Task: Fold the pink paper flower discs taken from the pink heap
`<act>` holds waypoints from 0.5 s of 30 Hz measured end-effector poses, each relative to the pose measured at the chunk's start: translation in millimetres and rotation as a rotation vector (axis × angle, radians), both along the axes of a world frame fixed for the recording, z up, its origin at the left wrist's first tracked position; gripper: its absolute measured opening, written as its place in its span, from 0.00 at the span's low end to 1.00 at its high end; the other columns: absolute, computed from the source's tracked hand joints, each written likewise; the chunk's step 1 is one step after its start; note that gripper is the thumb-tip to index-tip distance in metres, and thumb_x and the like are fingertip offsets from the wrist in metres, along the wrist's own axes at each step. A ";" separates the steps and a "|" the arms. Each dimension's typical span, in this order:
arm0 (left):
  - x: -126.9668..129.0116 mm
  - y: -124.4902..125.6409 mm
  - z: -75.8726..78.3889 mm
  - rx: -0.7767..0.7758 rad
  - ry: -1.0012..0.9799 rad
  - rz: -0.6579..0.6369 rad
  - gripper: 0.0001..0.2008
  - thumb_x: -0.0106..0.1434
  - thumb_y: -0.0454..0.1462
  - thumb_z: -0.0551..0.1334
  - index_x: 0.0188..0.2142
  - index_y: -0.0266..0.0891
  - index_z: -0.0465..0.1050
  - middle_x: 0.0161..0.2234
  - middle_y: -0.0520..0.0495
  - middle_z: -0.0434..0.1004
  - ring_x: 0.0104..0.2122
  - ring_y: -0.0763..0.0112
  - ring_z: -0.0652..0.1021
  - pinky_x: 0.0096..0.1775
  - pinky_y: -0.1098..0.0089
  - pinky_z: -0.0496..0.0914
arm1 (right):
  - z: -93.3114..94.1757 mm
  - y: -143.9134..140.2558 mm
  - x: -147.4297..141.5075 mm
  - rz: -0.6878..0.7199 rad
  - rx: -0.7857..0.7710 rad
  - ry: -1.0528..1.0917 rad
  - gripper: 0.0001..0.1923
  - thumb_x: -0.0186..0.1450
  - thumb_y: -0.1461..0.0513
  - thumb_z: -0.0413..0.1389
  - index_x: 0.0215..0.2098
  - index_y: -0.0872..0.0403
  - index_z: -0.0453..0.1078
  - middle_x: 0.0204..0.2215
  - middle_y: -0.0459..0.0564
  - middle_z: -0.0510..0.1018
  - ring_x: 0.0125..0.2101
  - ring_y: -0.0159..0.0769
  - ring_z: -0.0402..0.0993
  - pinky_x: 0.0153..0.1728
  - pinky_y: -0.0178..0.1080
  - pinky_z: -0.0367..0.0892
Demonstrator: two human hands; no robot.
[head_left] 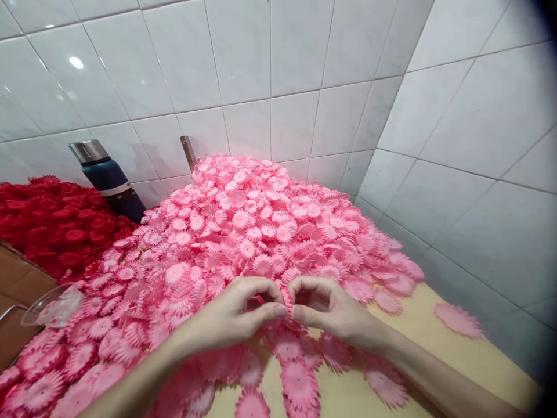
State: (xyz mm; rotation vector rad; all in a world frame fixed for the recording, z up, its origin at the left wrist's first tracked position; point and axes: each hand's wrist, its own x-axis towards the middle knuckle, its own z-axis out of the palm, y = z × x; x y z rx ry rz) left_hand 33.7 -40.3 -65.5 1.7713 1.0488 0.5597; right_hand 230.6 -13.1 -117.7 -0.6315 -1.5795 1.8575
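Between my two hands is a small pink petal disc [287, 299] with a fringed edge, seen nearly edge-on. My left hand [248, 307] pinches it from the left with thumb and forefinger. From the other side my right hand [326, 307] meets it, thumb and fingertips closed on its edge. A large heap of pink petal discs [261, 232] rises behind the hands against the wall. Below my hands, more discs [299, 383] lie overlapping in a line on the pale yellow tabletop [348, 386].
Left of the pink heap lies a pile of red petal discs [56, 226], with a dark blue bottle [113, 180] leaning there. A clear plastic cup [56, 305] and a cardboard box [21, 290] are at the left. White tiled walls [270, 69] close off the back and right.
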 end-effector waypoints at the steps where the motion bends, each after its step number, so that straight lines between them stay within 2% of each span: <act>1: -0.7 0.3 -0.1 -0.020 -0.012 -0.004 0.08 0.66 0.39 0.59 0.33 0.38 0.72 0.32 0.50 0.72 0.32 0.72 0.71 0.36 0.71 0.66 | -0.8 0.1 0.0 0.005 -0.008 0.007 0.15 0.56 0.55 0.67 0.31 0.55 0.69 0.26 0.43 0.69 0.27 0.29 0.64 0.29 0.34 0.60; 7: -4.0 2.3 0.9 -0.074 -0.034 -0.004 0.07 0.65 0.39 0.59 0.32 0.38 0.72 0.31 0.51 0.72 0.31 0.73 0.70 0.35 0.71 0.65 | -0.8 -0.1 0.5 -0.024 0.018 -0.049 0.14 0.60 0.54 0.64 0.32 0.56 0.70 0.25 0.42 0.68 0.25 0.28 0.62 0.27 0.33 0.59; 15: -5.0 2.3 2.1 -0.129 -0.041 0.022 0.09 0.65 0.41 0.59 0.34 0.38 0.73 0.33 0.49 0.73 0.32 0.71 0.71 0.35 0.70 0.66 | 3.5 -0.1 0.3 -0.063 0.058 -0.078 0.15 0.59 0.52 0.64 0.32 0.55 0.71 0.26 0.44 0.69 0.27 0.30 0.64 0.28 0.35 0.62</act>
